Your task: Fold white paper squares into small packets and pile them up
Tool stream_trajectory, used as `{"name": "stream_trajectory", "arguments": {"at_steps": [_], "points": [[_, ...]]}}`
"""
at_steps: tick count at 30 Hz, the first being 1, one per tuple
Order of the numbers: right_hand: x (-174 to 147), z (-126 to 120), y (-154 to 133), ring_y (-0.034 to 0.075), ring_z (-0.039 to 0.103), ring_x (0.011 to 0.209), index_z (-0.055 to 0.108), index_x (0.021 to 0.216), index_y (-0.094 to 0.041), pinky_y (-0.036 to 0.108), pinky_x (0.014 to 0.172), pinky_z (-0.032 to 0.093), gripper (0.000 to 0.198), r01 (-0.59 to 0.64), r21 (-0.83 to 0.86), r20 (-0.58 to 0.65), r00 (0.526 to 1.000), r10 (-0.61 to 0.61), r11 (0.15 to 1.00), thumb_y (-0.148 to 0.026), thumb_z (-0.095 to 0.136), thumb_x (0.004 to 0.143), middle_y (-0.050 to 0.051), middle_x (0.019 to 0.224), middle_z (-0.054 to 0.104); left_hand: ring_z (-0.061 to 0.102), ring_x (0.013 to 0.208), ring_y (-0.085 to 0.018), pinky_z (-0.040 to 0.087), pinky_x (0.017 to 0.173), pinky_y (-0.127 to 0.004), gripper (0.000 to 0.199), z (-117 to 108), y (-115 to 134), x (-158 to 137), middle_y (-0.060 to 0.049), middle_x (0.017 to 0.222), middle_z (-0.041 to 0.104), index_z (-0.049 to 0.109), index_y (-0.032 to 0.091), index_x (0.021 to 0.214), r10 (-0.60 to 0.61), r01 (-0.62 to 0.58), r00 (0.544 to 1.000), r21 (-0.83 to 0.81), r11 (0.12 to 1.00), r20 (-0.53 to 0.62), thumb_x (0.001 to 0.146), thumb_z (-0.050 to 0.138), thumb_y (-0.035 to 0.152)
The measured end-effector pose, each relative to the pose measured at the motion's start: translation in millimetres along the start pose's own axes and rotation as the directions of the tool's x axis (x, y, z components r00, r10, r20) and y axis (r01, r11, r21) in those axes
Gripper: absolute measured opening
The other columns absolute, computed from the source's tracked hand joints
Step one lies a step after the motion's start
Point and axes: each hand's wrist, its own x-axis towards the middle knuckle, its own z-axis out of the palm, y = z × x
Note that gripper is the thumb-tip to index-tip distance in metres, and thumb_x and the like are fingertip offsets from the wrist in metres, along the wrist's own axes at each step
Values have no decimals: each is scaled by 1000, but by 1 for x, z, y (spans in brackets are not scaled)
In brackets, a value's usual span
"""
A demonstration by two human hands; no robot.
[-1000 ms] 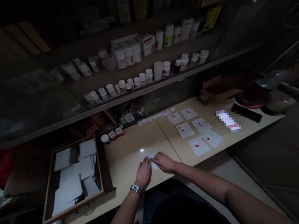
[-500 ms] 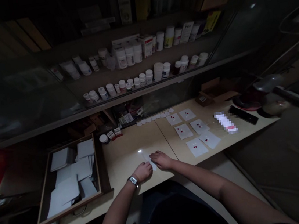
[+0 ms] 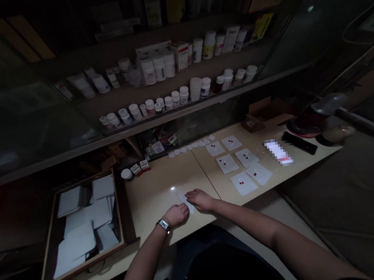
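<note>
A small white paper [image 3: 183, 198], narrow as if folded, lies on the wooden desk between my two hands. My left hand [image 3: 177, 214], with a watch on the wrist, grips its left edge with bent fingers. From the other side my right hand [image 3: 199, 200] presses and pinches the paper, fingers close together. The fingertips of the two hands are nearly touching. Whether anything lies inside the paper is hidden. To the right, several white paper squares [image 3: 244, 183] lie flat, each bearing red and pale pills [image 3: 255, 174].
An open drawer [image 3: 118, 205] at left holds stacks of white paper [image 3: 82, 238]. Small folded packets [image 3: 193, 145] line the desk's back. Small boxes [image 3: 144, 164] and a jar [image 3: 127, 174] stand at left, a black phone [image 3: 299, 143] at right. Bottles [image 3: 195, 88] fill the shelves above.
The whole view has shifted slightly. My hands stay at the paper in almost the same position.
</note>
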Motion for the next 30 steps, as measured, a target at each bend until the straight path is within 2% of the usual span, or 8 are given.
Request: {"name": "stream_trajectory", "arguments": {"at_steps": [7,13,20,25,30], "points": [[5,-8,-3,25,52,115,65,105,-15,36,91,38,31,-26,-2,47,999,26,1000,-13,49,79,14,122,61,52,92,-21,44,67,-31,19,-2,-3,7,-10,91,60,60,18,92,78,-80,996,28,996,52,91,42,13],[4,-10,-3,25,51,117,64,106,-15,36,91,39,32,-16,2,56,998,16,1000,-13,49,79,13,125,59,52,89,-21,43,64,-30,18,-1,-6,4,-10,91,60,59,17,94,106,-107,994,68,992,26,92,42,14],[7,-12,-4,25,55,111,65,104,-13,35,88,41,27,-30,-8,80,996,31,1000,-16,51,80,16,116,62,53,87,-20,42,62,-28,14,-4,-17,14,-9,88,60,60,16,88,267,-255,962,154,955,-60,91,46,15],[5,-7,-2,24,53,115,64,106,-14,35,90,41,28,-43,4,85,996,42,999,-16,51,82,15,121,60,53,85,-21,43,61,-29,15,4,-14,11,-10,86,60,58,14,89,196,-182,979,191,965,-59,92,43,14],[-3,4,3,24,48,123,60,116,-17,37,91,42,34,-9,21,12,1000,8,1000,-15,45,85,12,133,54,52,85,-23,43,59,-31,15,11,-8,4,-11,89,59,57,13,95,74,-62,995,172,983,-66,91,43,14]]}}
